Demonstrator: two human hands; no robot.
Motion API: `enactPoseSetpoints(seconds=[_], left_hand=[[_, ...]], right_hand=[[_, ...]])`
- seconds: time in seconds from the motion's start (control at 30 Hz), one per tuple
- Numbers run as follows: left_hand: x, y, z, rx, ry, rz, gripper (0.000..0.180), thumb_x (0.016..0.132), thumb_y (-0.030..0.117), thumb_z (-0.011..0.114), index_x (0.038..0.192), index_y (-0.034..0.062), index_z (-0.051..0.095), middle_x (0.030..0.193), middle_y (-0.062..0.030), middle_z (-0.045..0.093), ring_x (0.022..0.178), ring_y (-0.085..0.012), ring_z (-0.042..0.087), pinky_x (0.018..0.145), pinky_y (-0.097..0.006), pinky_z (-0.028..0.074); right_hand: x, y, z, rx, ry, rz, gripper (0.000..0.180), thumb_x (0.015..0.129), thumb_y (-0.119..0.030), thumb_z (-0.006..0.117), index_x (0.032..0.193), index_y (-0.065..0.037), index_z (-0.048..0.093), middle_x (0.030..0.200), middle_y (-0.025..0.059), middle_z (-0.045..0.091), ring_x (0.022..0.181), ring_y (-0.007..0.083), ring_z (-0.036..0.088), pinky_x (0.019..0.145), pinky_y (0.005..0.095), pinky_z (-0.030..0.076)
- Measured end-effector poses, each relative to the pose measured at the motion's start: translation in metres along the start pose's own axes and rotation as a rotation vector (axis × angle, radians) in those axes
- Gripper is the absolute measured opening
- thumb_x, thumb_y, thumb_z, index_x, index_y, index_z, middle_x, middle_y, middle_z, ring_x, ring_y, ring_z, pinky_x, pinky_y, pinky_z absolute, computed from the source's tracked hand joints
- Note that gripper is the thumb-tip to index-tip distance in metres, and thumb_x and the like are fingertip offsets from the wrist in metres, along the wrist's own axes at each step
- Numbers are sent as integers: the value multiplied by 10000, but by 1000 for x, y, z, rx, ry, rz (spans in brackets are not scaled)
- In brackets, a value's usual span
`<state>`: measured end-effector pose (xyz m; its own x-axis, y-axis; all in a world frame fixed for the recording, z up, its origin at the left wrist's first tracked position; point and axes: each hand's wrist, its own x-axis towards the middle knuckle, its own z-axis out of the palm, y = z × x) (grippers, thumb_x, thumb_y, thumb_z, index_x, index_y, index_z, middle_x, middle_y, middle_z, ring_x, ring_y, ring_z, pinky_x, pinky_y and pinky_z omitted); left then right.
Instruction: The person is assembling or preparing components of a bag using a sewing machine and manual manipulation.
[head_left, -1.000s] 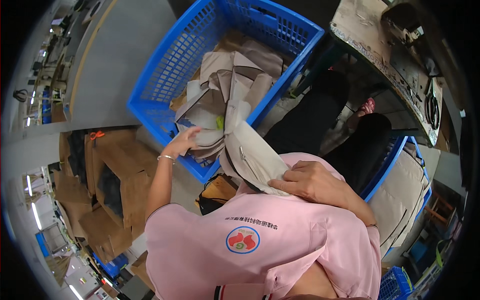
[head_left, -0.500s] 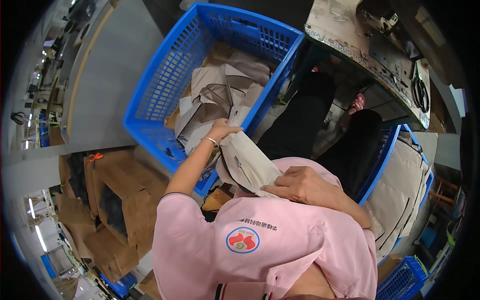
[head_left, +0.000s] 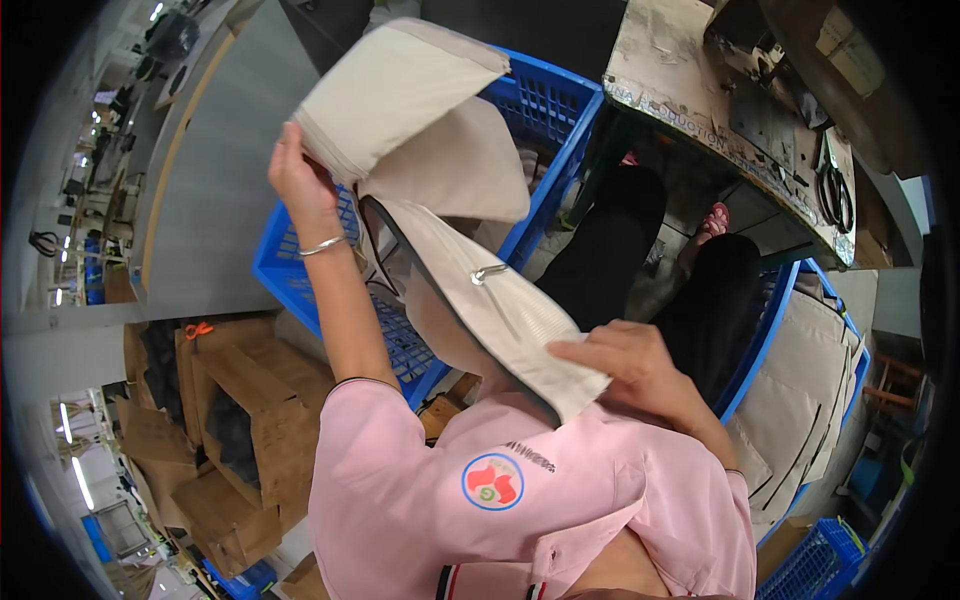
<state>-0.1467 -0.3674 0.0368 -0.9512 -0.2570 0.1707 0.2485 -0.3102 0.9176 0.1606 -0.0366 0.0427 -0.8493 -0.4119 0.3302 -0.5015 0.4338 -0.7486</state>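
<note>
On my feed, a broad grey panel (head_left: 225,170) with a tan edge fills the upper left, bowed by the wide lens, while lower down on that side I'm catching bright light tubes (head_left: 82,481) glowing deeper in the room. Over at the upper right I've got a scuffed, paint-worn worktop (head_left: 650,70), with dull tiled floor (head_left: 768,224) in the shade beneath it, and brown wooden furniture (head_left: 893,403), too small to identify, near the right rim.
</note>
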Motion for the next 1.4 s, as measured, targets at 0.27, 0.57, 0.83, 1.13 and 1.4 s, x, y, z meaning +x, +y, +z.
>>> enactPoseSetpoints(seconds=[0.27,0.57,0.83,1.13,1.4], left_hand=[[-20,47,48,-143,30,262,203,1019,176,528,1097,-5,575,1090,-117,638,983,-199,624,862,-346,516],[-148,-141,5,540,-461,-168,445,987,371,589,1225,-5,566,1150,-56,615,1023,-123,544,876,-278,444],[-231,-102,1,1067,-831,-176,548,865,476,680,761,-61,628,766,-297,610,725,-426,609,649,-471,465],[-200,-62,-7,866,-977,-180,325,874,297,693,742,3,663,660,-97,628,619,-228,601,582,-379,448],[-112,72,-22,348,-274,-82,140,910,102,664,971,-12,718,925,-33,706,840,-73,614,786,-214,476]], right_hand=[[-24,3,-7,391,301,266,349,751,37,636,1077,-47,731,803,79,700,667,172,650,591,271,459],[-80,5,-12,427,359,432,90,888,-61,709,959,-15,741,786,58,720,667,101,628,603,238,461],[-90,2,-2,481,410,560,72,888,-62,710,937,-15,736,804,33,724,709,113,651,663,249,488],[-61,15,-7,402,313,533,109,904,-52,672,992,-7,716,784,67,708,662,143,618,634,262,477],[-38,27,-11,529,141,624,316,863,44,617,1158,-30,704,1042,68,739,937,92,656,866,228,499]])
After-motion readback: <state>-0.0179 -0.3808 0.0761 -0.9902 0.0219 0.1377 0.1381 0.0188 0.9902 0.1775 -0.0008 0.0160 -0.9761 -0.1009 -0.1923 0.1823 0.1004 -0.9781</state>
